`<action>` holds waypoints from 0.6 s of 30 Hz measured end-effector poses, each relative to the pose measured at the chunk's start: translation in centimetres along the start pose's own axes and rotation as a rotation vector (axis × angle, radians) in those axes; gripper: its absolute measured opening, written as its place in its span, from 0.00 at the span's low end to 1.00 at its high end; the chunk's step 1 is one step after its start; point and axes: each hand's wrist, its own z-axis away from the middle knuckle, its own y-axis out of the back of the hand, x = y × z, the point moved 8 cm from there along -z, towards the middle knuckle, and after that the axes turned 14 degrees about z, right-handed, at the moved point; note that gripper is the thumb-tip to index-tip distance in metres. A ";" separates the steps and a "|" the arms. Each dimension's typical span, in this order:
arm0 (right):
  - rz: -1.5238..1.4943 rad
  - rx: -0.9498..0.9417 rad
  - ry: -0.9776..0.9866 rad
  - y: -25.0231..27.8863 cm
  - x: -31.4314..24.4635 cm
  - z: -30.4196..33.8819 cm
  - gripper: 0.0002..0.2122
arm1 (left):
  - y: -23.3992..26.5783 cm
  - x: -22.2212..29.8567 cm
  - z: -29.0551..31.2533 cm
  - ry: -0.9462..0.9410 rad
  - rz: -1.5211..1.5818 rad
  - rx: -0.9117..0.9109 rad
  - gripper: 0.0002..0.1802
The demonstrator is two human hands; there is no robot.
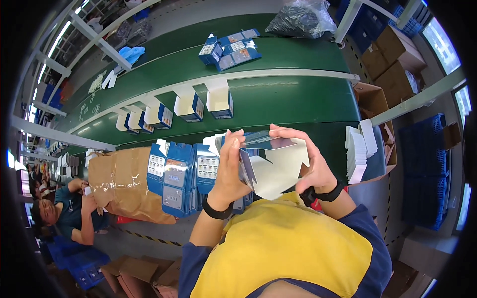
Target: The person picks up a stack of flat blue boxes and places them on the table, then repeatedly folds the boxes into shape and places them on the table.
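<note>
Between both hands I hold a small cardboard box (278, 171), its white inside and loose flaps facing me. My left hand (229, 166) grips its left side with the fingers up along the wall. On the other side my right hand (315, 166) holds the right wall, fingers over the far top edge and thumb near the lower flap. Left of my left hand are flat blue printed box blanks (178, 179), stacked on a brown paper-wrapped bundle (124, 181). Several opened boxes (218, 102) stand in a row on the green conveyor beyond my hands, white flaps raised.
Folded blue cartons (233, 49) lie on the far green belt (174, 59), near a clear bag of dark items (303, 20). White card pieces (355, 154) are stacked at the right, beside a brown carton (372, 94). A co-worker (69, 213) is at the left. Metal posts frame the line.
</note>
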 end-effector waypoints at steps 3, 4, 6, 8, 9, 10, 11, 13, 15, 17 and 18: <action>0.131 0.064 -0.095 1.8 0.4 0.2 0.46 | -2.1 -0.1 0.1 0.047 0.044 -0.002 0.57; 0.100 0.126 -0.125 2.6 0.5 0.2 0.43 | -3.2 0.3 0.2 0.008 0.087 0.015 0.54; 0.043 0.259 -0.183 4.5 1.0 0.7 0.37 | -5.3 1.0 0.5 -0.073 0.179 0.043 0.49; 0.044 0.230 -0.171 5.2 1.3 1.6 0.36 | -6.5 1.3 0.8 -0.037 0.156 0.047 0.46; 0.045 0.203 -0.156 5.3 1.4 2.0 0.35 | -6.9 1.4 1.0 -0.002 0.133 0.050 0.42; 0.046 0.181 -0.140 5.3 1.3 2.4 0.34 | -7.2 1.6 0.9 0.031 0.112 0.048 0.39; 0.045 0.159 -0.124 5.3 1.3 2.8 0.33 | -7.2 1.9 0.8 0.031 0.111 0.044 0.39; 0.044 0.117 -0.090 5.1 1.3 3.4 0.31 | -7.0 2.0 0.6 0.073 0.137 -0.033 0.32; 0.040 0.099 -0.070 4.9 1.4 3.9 0.29 | -6.8 2.2 0.5 0.093 0.147 -0.077 0.29; 0.242 0.032 0.075 4.6 0.8 4.0 0.30 | -6.7 2.5 0.3 0.094 0.128 -0.147 0.38; 0.343 0.000 0.147 4.2 0.4 4.0 0.31 | -6.6 2.6 0.3 0.095 0.119 -0.182 0.42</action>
